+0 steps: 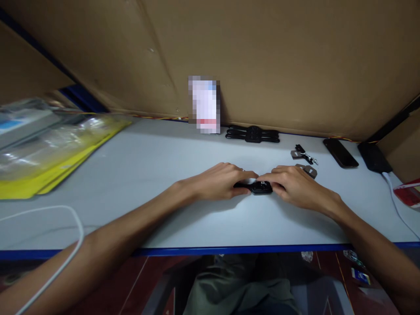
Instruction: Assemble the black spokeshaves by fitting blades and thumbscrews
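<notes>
Black smartwatch (260,187) pinched between both hands, left hand (220,180) and right hand (297,186); no lettering legible.

bare forearms, no sleeves; grey-green trousers (236,288)

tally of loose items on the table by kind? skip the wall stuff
Black smartwatches: 3 – one held by left hand and right hand, two at the back
Black phones: 1
Small brown tags: 2
Yellow-backed plastic packets: 1 stack
Total: 7
</notes>
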A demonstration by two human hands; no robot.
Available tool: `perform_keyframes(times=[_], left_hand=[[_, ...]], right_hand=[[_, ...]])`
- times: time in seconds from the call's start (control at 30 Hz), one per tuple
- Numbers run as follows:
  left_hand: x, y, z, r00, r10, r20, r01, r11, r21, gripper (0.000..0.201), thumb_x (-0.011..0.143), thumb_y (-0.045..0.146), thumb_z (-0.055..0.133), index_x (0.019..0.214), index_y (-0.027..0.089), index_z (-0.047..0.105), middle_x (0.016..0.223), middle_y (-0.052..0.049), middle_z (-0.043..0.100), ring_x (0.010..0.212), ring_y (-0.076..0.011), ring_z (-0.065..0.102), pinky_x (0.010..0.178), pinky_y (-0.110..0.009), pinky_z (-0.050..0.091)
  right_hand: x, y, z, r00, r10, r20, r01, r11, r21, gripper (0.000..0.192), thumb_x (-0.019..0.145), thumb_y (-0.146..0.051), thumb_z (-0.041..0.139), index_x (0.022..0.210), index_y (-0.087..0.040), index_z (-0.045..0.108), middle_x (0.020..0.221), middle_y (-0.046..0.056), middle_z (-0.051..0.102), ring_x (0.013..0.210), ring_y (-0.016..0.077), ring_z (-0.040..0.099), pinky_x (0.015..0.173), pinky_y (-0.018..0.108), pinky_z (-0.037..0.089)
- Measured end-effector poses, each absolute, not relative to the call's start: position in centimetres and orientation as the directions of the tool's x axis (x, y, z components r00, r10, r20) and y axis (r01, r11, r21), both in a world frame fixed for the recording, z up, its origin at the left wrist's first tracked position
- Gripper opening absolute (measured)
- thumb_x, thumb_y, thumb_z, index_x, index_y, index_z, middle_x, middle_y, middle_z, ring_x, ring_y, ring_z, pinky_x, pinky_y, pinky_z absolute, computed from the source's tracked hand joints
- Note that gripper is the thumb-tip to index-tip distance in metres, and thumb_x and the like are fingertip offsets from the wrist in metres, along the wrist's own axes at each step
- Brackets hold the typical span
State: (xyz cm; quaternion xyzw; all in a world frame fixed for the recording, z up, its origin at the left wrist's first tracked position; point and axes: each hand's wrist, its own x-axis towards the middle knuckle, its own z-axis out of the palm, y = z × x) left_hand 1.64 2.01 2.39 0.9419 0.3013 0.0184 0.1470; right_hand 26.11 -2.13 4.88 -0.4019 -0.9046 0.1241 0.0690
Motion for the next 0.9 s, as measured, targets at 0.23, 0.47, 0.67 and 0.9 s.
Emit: perform_keyframes(times=[0.23, 0.47, 0.67, 0.9], left_hand=[[1.77, 1.91, 2.58, 0.805, 0.589, -0.071, 0.583, -0.764, 0.278, 0.037, 0.095, 0.03, 0.057, 0.13, 0.025, 0.063, 0.091, -0.003, 0.075, 0.074, -0.0181, 0.065, 0.063, -0.027, 0.037], [1.67, 1.96, 2.32, 0.798, 0.596, -0.086, 0.592, -0.752, 0.288, 0.036, 0.094, 0.031, 0.057, 0.13, 0.025, 0.063, 0.093, -0.003, 0.075, 0.075, -0.0191, 0.065, 0.066, -0.028, 0.038], [1.83, 2.0, 2.42, 0.791, 0.605, -0.09, 0.603, -0.748, 0.276, 0.034, 0.094, 0.031, 0.057, 0.126, 0.024, 0.064, 0.094, -0.004, 0.075, 0.076, -0.0196, 0.066, 0.066, -0.028, 0.038], [1.69, 2.03, 2.17, 0.795, 0.603, -0.07, 0.595, -0.751, 0.286, 0.031, 0.095, 0.033, 0.057, 0.124, 0.025, 0.064, 0.095, -0.004, 0.075, 0.077, -0.0196, 0.067, 0.065, -0.028, 0.038]], right_hand=[[26.08, -2.19, 4.82, -0.655, 0.755, 0.021, 0.736, 0.645, -0.206, 0.035, 0.092, -0.007, 0.048, 0.115, -0.022, 0.07, 0.09, 0.005, 0.068, 0.082, 0.0186, 0.059, 0.068, 0.029, 0.035], [26.13, -2.01, 4.67, -0.645, 0.763, 0.046, 0.747, 0.642, -0.174, 0.028, 0.092, -0.008, 0.047, 0.106, -0.018, 0.069, 0.087, 0.006, 0.068, 0.076, 0.0172, 0.055, 0.064, 0.029, 0.031], [25.87, -2.15, 4.94, -0.628, 0.777, 0.028, 0.756, 0.619, -0.215, 0.028, 0.093, -0.01, 0.048, 0.107, -0.015, 0.071, 0.084, 0.005, 0.068, 0.072, 0.0154, 0.053, 0.065, 0.029, 0.032], [25.88, -2.01, 4.71, -0.615, 0.786, 0.055, 0.755, 0.608, -0.245, 0.029, 0.091, -0.008, 0.049, 0.105, -0.016, 0.072, 0.089, 0.006, 0.072, 0.073, 0.0157, 0.057, 0.066, 0.029, 0.034]])
